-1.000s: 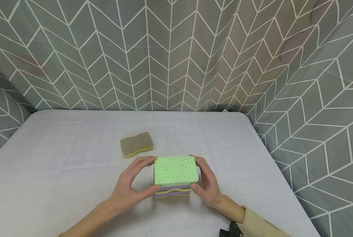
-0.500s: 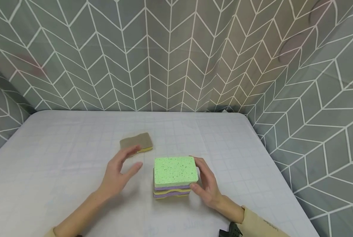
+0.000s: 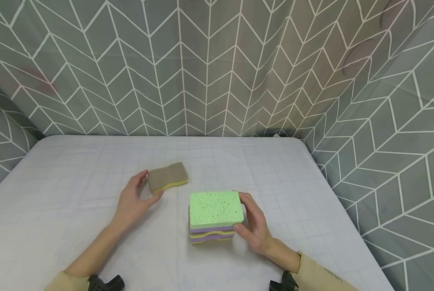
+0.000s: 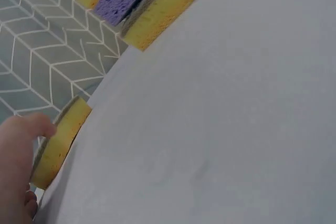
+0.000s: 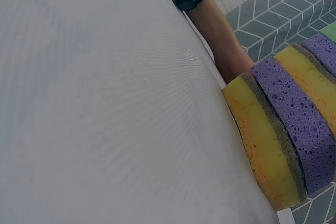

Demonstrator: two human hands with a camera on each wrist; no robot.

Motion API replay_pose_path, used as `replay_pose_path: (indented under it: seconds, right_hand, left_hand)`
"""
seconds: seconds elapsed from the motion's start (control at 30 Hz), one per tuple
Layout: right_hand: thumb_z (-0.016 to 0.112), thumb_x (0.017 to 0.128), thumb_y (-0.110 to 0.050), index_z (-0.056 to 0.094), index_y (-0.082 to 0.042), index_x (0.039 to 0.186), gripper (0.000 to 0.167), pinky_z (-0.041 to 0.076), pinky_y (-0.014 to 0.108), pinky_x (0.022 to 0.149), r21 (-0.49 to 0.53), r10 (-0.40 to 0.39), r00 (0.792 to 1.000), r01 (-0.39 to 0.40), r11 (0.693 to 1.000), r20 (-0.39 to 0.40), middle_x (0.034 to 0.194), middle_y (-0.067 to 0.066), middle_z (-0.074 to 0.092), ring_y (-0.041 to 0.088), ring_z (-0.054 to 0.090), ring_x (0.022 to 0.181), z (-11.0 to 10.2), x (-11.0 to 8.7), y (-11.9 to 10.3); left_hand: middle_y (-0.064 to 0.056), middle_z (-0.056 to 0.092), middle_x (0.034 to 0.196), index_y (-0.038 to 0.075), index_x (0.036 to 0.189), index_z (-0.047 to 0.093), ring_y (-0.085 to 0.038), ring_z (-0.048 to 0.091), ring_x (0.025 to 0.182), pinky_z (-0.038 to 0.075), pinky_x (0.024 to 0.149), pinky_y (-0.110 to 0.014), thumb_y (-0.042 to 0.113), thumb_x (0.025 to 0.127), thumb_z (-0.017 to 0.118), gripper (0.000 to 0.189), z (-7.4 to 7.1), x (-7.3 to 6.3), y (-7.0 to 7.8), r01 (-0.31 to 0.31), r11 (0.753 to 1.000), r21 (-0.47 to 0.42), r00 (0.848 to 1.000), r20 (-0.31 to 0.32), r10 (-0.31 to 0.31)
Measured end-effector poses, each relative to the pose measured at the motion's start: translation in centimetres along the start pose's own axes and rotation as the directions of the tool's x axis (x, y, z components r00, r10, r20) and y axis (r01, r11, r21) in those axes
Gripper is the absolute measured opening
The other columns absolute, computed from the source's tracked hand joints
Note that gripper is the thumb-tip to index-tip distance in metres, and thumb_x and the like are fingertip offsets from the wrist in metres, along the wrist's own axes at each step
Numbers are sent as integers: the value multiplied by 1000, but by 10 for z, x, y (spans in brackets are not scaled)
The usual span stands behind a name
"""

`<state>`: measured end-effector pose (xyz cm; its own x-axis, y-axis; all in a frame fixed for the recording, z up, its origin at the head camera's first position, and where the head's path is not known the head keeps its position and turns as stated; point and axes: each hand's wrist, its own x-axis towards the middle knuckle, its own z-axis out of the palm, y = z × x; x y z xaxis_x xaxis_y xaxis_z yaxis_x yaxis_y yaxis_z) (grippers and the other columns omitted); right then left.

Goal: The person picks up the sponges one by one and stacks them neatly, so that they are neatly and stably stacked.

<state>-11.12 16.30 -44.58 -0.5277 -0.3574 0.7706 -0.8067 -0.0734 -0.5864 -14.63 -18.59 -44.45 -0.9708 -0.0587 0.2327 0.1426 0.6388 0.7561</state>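
A stack of sponges stands on the table, a speckled green sponge on top. Beneath it purple sponges alternate with yellow sponges that have grey-brown scouring backs. My right hand holds the stack's right side, thumb at the near corner and fingers round the far one. Farther back and to the left lies a single yellow scouring sponge, scouring side up. My left hand grips its left end between thumb and fingers; the thumb shows on its near edge in the left wrist view.
A white sheet with a faint grid covers the table. Grey patterned curtains rise behind it and along both sides. Dark wrist devices sit at both sleeves.
My left hand has let go of the stack's left side and moved left and away to the single sponge. The right hand and the stack have stayed nearly in place.
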Motion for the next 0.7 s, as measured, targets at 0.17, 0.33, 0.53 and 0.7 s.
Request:
replay_pose_path:
  seconds: [0.17, 0.33, 0.53, 0.7]
  right_hand:
    - [59, 87, -8, 39, 16, 141, 62, 38, 31, 113, -2, 2, 1000, -2, 1000, 0, 135, 18, 52, 24, 49, 126, -1, 1, -1]
    - [60, 88, -9, 40, 15, 141, 61, 39, 32, 113, 3, 7, 1000, -7, 1000, 2, 135, 18, 53, 24, 50, 125, -1, 0, 0]
    - [60, 88, -10, 40, 14, 141, 62, 39, 32, 114, -4, 22, 1000, -22, 1000, 7, 134, 18, 53, 24, 50, 125, -2, -1, 1]
    - [60, 88, -10, 40, 14, 141, 62, 38, 32, 114, -1, 21, 1000, -21, 1000, 7, 135, 18, 52, 24, 49, 126, -2, -2, 1]
  left_hand:
    - [-26, 43, 151, 0, 152, 32, -43, 38, 141, 30, 118, -58, 33, 89, 75, 83, -1, 3, -6, 40, 999, 21, 997, 65, -41]
    - [-25, 47, 147, -2, 149, 37, -43, 41, 139, 32, 117, -59, 26, 88, 77, 78, 1, 1, -10, 6, 1000, -7, 999, 38, -6]
    - [-23, 51, 144, -1, 147, 40, -42, 46, 134, 35, 114, -58, 21, 84, 79, 77, 4, -1, -11, -16, 1000, -1, 1000, 17, 16]
    - [-24, 48, 147, 0, 148, 39, -42, 44, 136, 34, 115, -58, 21, 85, 78, 77, 3, 0, -8, -2, 1000, 13, 1000, 25, 1]
